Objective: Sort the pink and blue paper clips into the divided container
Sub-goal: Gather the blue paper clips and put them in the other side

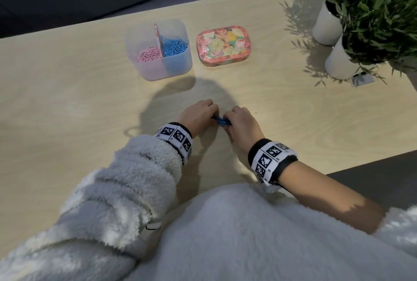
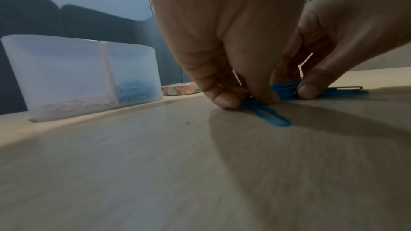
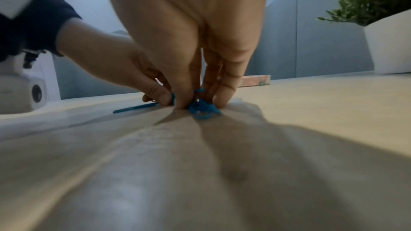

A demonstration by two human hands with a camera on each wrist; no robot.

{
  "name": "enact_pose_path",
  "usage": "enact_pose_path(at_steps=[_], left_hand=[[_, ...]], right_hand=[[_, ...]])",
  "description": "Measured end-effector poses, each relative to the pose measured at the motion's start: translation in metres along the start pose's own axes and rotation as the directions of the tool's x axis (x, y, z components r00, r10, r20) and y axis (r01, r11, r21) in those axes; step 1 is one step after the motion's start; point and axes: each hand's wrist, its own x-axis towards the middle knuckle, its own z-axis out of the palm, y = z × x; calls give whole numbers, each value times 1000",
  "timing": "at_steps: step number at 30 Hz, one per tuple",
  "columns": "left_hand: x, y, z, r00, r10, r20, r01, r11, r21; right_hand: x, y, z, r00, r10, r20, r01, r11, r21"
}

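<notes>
A small bunch of blue paper clips [image 1: 221,121] lies on the wooden table between my two hands. My left hand [image 1: 212,115] pinches clips at the bunch's left side with thumb and fingertips [image 2: 262,96]; one blue clip [image 2: 276,118] sticks out toward the camera. My right hand [image 1: 228,118] comes in from the right, fingers curled down onto the tangled blue clips [image 3: 202,110]. The translucent divided container [image 1: 167,68] stands farther back, left of centre, with pink clips [image 1: 147,55] in its left compartment and blue clips [image 1: 174,45] in the right one.
A floral tin [image 1: 222,45] sits just right of the container. Two white pots with green plants [image 1: 338,62] stand at the far right by a small dark object [image 1: 362,80]. The table edge runs close on the near right.
</notes>
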Motion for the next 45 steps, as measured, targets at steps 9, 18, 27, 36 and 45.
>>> enact_pose_path(at_steps=[9,18,27,36,45], left_hand=[[-11,-17,-7,994,-109,-17,108,991,-79],[-20,-26,-11,969,-245,-7,239,951,-197],[-26,-26,-6,964,-260,-63,243,949,-199],[-14,-28,-66,882,-366,-298,183,848,-498],[57,-59,-133,802,-533,-270,488,845,-219]], right_hand=[[23,0,-14,994,-9,113,11,1000,-14],[78,-30,-79,998,34,60,-56,907,418],[190,-105,-114,996,87,-14,-66,843,533],[146,-63,-103,979,89,-184,33,819,573],[35,38,-45,957,288,-41,-230,834,502]])
